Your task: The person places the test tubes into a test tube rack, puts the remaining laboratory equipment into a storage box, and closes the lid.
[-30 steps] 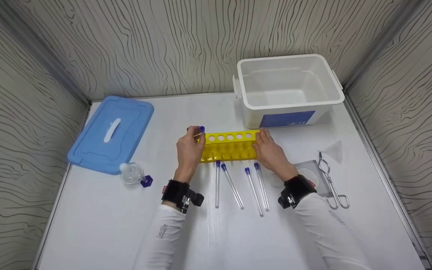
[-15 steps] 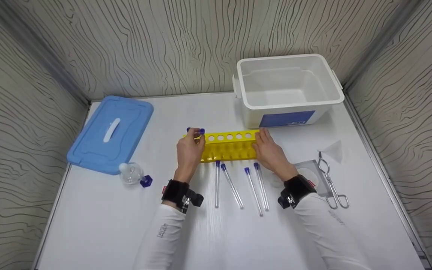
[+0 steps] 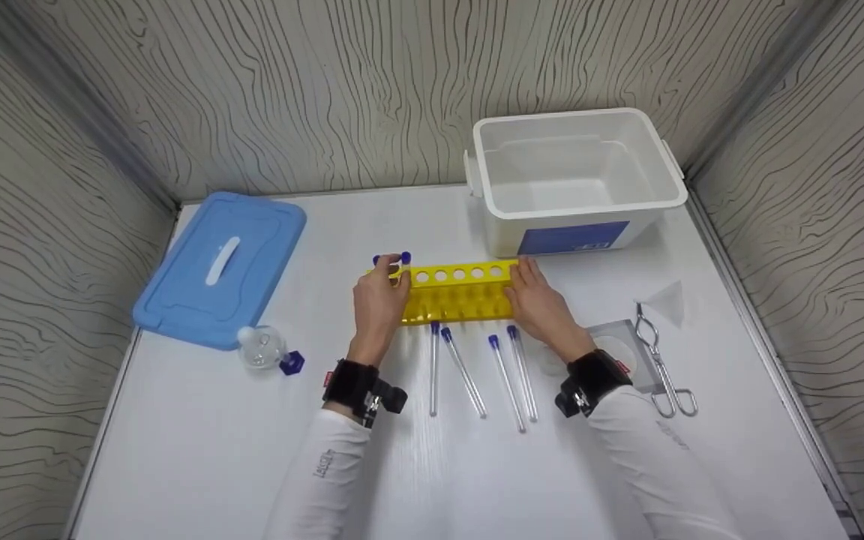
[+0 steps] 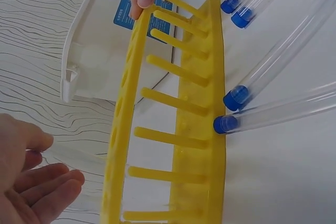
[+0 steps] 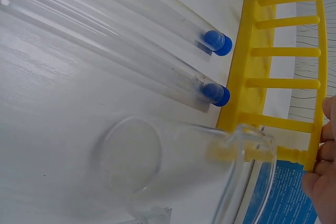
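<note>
Tube (image 3: 406,257) in left fingers (image 3: 384,272), lower end unclear

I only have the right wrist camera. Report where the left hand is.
Observer: The left hand is at the left end of the yellow rack, with two blue caps showing beside it.
Operator: Now check the right side of the table.
Observer: Metal tongs lie there, near a clear funnel.
Operator: Now the left side.
Observer: A blue lid lies there, its white handle facing up.
</note>
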### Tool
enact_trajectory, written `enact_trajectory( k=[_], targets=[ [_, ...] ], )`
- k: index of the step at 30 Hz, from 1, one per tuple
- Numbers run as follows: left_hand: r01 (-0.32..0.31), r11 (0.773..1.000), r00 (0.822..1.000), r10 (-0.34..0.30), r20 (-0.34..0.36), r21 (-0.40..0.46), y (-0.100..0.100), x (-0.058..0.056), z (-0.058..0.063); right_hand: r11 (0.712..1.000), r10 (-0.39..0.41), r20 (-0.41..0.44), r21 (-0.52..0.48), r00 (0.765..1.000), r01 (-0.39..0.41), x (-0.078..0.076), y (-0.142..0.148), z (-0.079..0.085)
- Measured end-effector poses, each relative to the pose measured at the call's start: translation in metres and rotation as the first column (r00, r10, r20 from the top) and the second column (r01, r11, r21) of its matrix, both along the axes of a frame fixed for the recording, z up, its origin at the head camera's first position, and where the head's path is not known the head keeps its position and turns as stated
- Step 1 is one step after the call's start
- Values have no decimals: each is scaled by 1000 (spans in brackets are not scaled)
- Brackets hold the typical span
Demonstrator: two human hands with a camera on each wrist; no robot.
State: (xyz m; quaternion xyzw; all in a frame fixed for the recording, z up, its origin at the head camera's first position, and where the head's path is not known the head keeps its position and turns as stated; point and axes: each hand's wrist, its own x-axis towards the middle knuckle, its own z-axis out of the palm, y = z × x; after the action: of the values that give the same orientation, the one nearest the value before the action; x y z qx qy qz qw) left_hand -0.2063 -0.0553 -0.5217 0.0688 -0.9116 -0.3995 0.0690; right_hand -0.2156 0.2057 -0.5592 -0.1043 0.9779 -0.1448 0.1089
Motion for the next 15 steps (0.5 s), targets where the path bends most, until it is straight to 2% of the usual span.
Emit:
enact_trajectory(
  k=[6, 11, 15],
  targets=[
    [-8, 1000, 999, 6, -48, -29, -2, 11, 8, 1000, 4, -9, -11, 1000, -4, 1, 0, 1],
    [32, 999, 992, -32, -125, -5, -4, 23, 11, 1000, 11, -39, -16, 999, -12, 1, 1, -1],
    [71, 997, 987, -69, -147, 8, -4, 30, 8, 1000, 8, -37, -16, 999, -9, 1, 1, -3]
  ],
)
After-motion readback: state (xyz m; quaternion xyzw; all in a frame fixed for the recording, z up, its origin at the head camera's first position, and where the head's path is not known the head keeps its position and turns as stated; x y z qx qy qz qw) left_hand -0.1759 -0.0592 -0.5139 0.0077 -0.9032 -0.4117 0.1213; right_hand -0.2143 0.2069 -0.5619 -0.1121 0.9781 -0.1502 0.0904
